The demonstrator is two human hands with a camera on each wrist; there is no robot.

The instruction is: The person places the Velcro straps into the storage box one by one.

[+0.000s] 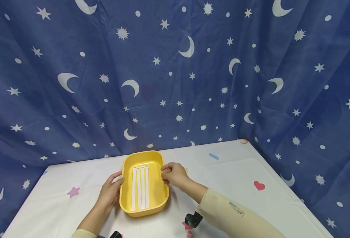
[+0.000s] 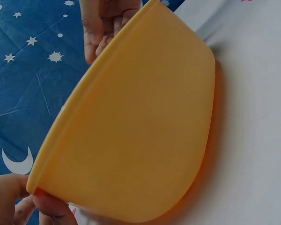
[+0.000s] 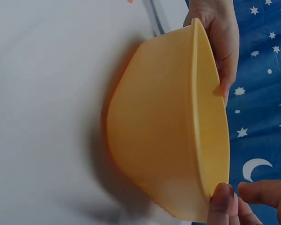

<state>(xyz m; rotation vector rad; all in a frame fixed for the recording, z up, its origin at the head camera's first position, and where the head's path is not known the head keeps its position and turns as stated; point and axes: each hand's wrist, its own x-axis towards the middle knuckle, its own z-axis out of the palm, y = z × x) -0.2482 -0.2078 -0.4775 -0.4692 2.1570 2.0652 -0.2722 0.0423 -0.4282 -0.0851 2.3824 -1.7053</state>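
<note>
A yellow plastic basin (image 1: 160,190) stands at the white-covered table's left centre. Inside lie several long white straps (image 1: 133,191), side by side, with slotted ends at the far side. My left hand (image 1: 108,193) holds the basin's left rim. In the left wrist view its fingers (image 2: 54,206) lie on both sides of the rim, and the basin's outer wall (image 2: 131,117) fills the middle. My right hand (image 1: 176,175) grips the opposite rim with thumb and fingers. In the right wrist view, fingertips (image 3: 220,201) press the rim's outside; the straps are hidden there.
A white cloth with coloured prints covers the table (image 1: 222,185). Behind it and to both sides hangs a dark blue curtain (image 1: 163,82) with moons and stars. A black wrist device (image 1: 194,219) sits under the right sleeve (image 1: 228,211).
</note>
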